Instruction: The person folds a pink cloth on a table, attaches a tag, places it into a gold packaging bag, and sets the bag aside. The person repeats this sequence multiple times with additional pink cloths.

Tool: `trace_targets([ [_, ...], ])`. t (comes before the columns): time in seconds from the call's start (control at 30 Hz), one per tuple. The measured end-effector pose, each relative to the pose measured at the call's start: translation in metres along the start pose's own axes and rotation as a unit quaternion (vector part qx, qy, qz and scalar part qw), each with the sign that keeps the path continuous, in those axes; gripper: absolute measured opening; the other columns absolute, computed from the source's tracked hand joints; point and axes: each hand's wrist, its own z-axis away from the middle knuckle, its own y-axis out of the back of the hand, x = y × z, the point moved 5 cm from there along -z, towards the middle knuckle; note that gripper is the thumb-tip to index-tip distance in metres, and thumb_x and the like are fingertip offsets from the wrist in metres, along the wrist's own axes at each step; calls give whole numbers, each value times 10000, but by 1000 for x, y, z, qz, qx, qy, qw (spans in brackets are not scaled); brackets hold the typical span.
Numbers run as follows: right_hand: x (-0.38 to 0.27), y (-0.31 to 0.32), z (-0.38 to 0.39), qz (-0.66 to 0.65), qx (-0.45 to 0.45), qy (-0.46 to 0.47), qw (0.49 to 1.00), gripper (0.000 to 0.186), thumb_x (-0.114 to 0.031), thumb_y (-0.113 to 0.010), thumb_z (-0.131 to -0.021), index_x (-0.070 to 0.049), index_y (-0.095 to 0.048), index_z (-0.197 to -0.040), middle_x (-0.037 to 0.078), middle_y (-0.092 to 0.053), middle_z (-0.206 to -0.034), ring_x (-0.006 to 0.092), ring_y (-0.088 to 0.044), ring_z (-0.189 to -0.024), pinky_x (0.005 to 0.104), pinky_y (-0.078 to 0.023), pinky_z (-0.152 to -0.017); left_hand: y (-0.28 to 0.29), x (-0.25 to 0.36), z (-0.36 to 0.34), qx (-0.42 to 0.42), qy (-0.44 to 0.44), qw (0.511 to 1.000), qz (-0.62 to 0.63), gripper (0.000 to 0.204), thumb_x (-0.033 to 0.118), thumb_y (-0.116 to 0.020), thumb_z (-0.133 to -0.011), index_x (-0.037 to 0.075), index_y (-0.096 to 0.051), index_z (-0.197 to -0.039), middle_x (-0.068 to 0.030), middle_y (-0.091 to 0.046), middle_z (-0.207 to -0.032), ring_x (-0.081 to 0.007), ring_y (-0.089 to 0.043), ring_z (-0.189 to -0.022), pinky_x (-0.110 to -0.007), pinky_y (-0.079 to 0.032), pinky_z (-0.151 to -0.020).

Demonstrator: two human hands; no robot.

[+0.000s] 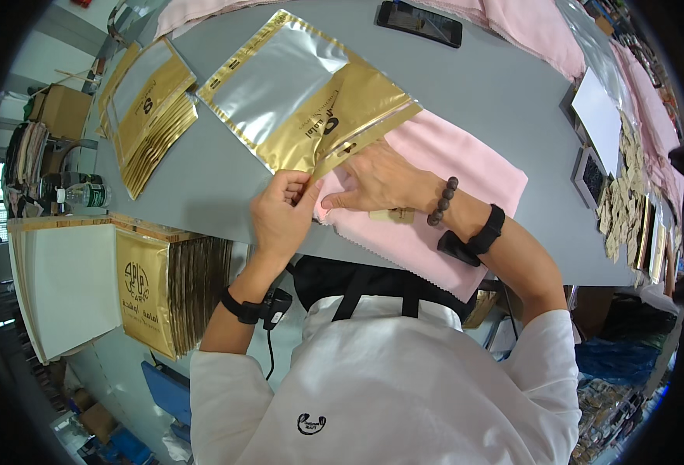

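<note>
My left hand (284, 209) pinches the lower edge of an open gold-and-clear bag (295, 93), its fingers curled. My right hand (388, 178) rests on a folded pink cloth (481, 178) with zigzag edges, gripping it near the bag's mouth; its thumb shows over the cloth, while its fingertips are hidden beneath the bag's flap. A small pale tag (388, 215) lies on the cloth under my right hand.
On the grey table (513, 85) are gold bags (144, 132), a phone (419, 23), more pink cloth (528, 31), a white board (598, 116), a dark box (590, 177) and several tags (621, 217). At left are a bottle (86, 194) and upright packed bags (156, 294).
</note>
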Motion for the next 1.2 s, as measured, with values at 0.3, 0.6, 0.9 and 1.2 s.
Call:
trace_targets([
  [0.3,51,-11,-8,-86,71,-134,985,429,-345,-863,-757,-82,-734,-1071,132,-721,-1014,334,-675,-944,467,-536,-847,-1,25,6,-27,-162,984,-63,195,85,-850,-888,2,-675,-873,-13,-670,-693,-51,-597,-624,-248,-502,-565],
  [0.6,41,-28,20,-182,37,-86,979,448,-168,-797,-902,-103,-642,-1316,65,-686,-1268,239,-672,-1128,378,-562,-979,-24,73,-71,-192,-170,966,-43,213,191,-780,-932,31,-773,-1072,-76,-732,-852,-144,-630,-658,-295,-531,-652],
  [0.9,38,-70,46,-172,-117,-147,967,546,-396,-765,-895,-147,-628,-1361,86,-642,-1357,296,-599,-1253,456,-462,-1102,-100,71,-142,-367,-131,916,-94,194,216,-771,-921,41,-789,-1002,-122,-738,-991,-294,-719,-900,-393,-563,-914],
  [1.2,29,-16,47,-193,22,-158,968,278,-193,-703,-947,-96,-701,-1207,82,-695,-1189,229,-658,-1082,385,-541,-919,-19,92,-11,-149,-282,940,-118,375,149,-848,-802,44,-698,-1130,-163,-591,-1270,-312,-634,-1123,-463,-533,-934],
])
